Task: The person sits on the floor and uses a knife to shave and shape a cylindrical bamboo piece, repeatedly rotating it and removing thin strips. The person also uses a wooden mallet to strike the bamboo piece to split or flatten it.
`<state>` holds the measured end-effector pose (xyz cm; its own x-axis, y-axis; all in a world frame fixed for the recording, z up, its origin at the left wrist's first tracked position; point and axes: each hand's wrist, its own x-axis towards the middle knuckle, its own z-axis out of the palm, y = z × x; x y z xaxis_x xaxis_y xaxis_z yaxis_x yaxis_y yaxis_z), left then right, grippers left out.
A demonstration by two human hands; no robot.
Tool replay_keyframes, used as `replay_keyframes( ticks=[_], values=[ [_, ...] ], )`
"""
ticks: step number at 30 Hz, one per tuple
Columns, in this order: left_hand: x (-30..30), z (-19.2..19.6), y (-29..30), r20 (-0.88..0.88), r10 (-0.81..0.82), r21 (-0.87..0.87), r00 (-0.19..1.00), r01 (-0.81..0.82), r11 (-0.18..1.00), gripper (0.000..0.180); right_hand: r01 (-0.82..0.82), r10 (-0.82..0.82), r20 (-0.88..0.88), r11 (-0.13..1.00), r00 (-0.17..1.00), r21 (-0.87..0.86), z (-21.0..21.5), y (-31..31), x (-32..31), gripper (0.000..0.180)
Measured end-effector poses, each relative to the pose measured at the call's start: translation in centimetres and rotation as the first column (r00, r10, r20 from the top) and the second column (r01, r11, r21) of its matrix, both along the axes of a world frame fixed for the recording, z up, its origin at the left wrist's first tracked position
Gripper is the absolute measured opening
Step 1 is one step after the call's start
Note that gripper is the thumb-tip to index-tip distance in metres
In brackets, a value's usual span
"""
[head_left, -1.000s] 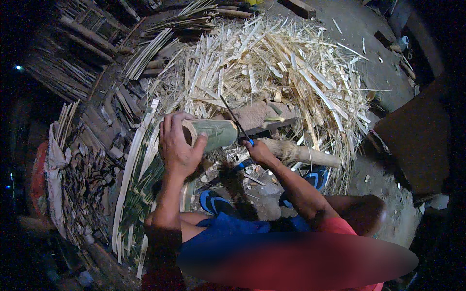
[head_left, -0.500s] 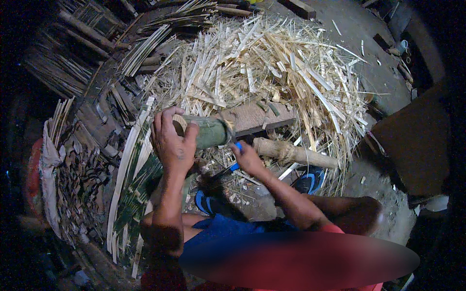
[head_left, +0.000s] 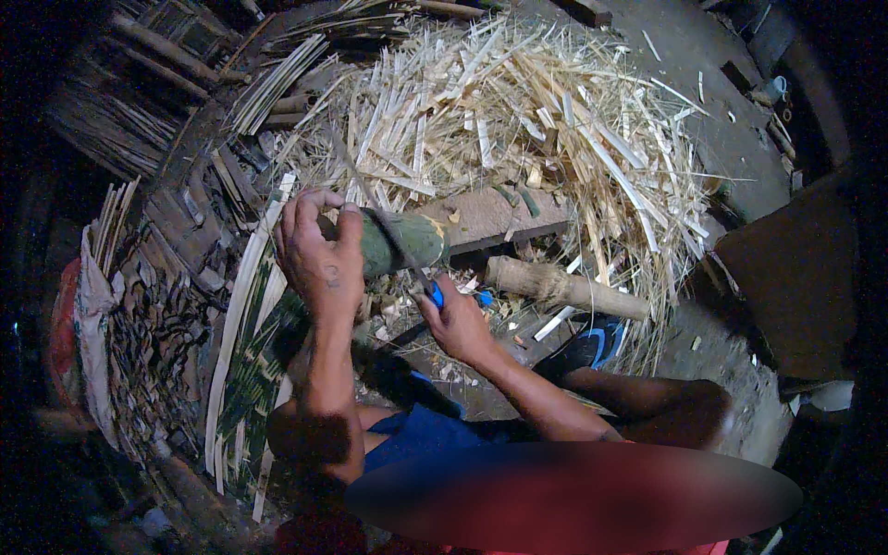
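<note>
A short, thick section of green bamboo point(head_left: 421, 242) lies sideways before me, its right end against a wooden block point(head_left: 504, 222). My left hand point(head_left: 322, 264) is closed around the bamboo's left end, the thumb on top near the rim. In my right hand point(head_left: 462, 326) is the blue handle of a long, thin-bladed knife point(head_left: 400, 242). Its dark blade slants up and left across the bamboo, close to my left thumb. I cannot tell whether the edge is biting into the bamboo.
A big heap of pale bamboo shavings point(head_left: 518, 92) spreads beyond the block. A dry bamboo piece point(head_left: 564, 287) lies to the right, near my sandalled foot point(head_left: 592, 344). Long split strips point(head_left: 245, 324) lean at the left, beside a sack point(head_left: 97, 305) and scraps.
The knife has moved left from the bamboo's right end and now crosses its middle. My right hand has shifted left and slightly down. My left hand still holds the bamboo.
</note>
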<state>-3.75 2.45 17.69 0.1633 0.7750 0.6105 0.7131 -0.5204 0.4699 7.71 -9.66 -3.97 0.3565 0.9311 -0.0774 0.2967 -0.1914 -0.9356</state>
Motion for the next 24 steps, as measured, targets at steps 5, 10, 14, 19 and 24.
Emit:
replay_keyframes(
  ticks=[5,10,14,19,24],
  values=[
    [0.2,0.3,0.1,0.0,0.086,-0.076,0.996,-0.086,0.993,0.019,0.235,-0.228,0.062,0.955,0.972,-0.181,-0.9,1.9,0.2,0.033],
    [0.1,-0.1,0.9,0.052,0.115,-0.096,0.992,-0.109,0.989,0.019,0.111,-0.112,-0.028,0.993,0.993,-0.042,-0.8,1.5,-0.9,0.031],
    [0.5,-0.4,1.5,0.067,0.161,-0.116,0.985,-0.153,0.981,0.019,0.298,-0.295,-0.055,0.952,0.954,0.067,-3.2,1.1,-3.9,0.032],
    [0.0,2.1,1.4,-0.005,0.009,-0.159,1.0,-0.009,0.987,0.039,0.183,-0.176,0.051,0.922,0.983,-0.342,-9.6,1.5,-0.1,0.048],
    [-2.2,5.9,0.6,-0.331,-0.458,-0.316,0.825,0.36,0.878,0.071,0.206,-0.247,-0.085,0.921,0.965,-0.331,-9.8,-3.4,6.0,0.051]
  ],
)
